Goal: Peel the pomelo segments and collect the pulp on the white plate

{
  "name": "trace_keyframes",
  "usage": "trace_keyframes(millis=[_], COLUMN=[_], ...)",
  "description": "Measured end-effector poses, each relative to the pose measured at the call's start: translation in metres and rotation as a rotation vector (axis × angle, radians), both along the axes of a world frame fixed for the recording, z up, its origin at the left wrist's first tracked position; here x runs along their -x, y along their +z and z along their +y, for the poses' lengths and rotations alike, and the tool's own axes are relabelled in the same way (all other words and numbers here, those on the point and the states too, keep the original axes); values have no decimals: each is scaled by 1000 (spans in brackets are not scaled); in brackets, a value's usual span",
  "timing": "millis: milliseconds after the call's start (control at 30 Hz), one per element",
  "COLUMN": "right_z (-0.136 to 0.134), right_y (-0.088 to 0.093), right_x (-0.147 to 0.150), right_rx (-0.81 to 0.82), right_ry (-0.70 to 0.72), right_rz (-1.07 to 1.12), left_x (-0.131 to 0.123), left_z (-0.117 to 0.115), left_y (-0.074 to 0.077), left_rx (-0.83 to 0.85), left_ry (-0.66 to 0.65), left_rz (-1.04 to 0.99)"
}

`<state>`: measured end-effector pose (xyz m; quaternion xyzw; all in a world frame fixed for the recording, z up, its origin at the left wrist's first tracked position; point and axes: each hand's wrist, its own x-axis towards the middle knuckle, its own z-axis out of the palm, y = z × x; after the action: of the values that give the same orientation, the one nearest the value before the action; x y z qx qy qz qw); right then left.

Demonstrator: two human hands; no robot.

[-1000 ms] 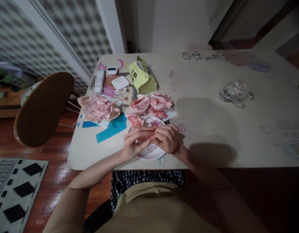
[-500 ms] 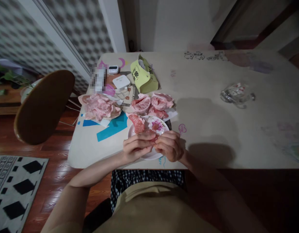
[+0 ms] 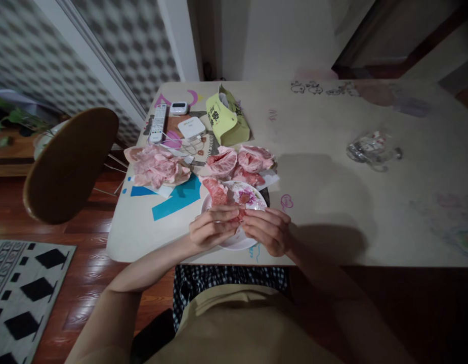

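Head view: pinches a red fruit piece [image 3: 239, 216] between the fingers of the left hand [image 3: 211, 230] and the right hand [image 3: 269, 230], with both sets curled and nearly closed on it, over a white plate [image 3: 237, 243] near the front edge of the worktop [image 3: 313, 121]. Shows a larger fruit chunk [image 3: 215, 192] on the plate's far left and a small bit [image 3: 244, 198] beside printed flowers. Just beyond, shows pink fruit sections [image 3: 222, 163], with a peel heap [image 3: 161, 169] to their left. Farther back, includes a yellow-green cap [image 3: 234, 134], white box [image 3: 192, 128] and remote [image 3: 158, 123]; well to the right, a clear glass vessel [image 3: 374, 149].
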<state>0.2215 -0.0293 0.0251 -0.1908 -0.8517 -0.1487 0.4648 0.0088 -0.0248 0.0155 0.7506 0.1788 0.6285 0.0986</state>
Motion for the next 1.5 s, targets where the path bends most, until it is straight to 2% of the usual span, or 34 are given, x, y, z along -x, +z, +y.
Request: trace_keyframes(millis=[200,433,567,700,833,967,1267,1367,1500], right_z=[0,5,8,11,13,14,14,26,51], right_y=[0,-6,-12,-7,1,1,-6,-6,-12], right_x=[-4,-7,-4,-1,0,-1,0,1,-3], right_rx=[43,188,171,112,61,29,118,123,248], right_ry=[-31,53,-3,-61,-92,-123,-169,-248,-469], right_rz=[-39,36,80,127,179,201,188,246,292], left_x=[1,1,0,-1,2,7,1,1,2], left_z=[2,3,2,2,3,5,7,8,11], left_y=[-4,0,3,5,1,-4,1,3,2], left_rx=[-43,17,27,41,87,146,179,180,187], left_ry=[32,87,126,176,217,212,227,241,247], left_rz=[-15,-31,-10,11,-9,-13,12,31,40])
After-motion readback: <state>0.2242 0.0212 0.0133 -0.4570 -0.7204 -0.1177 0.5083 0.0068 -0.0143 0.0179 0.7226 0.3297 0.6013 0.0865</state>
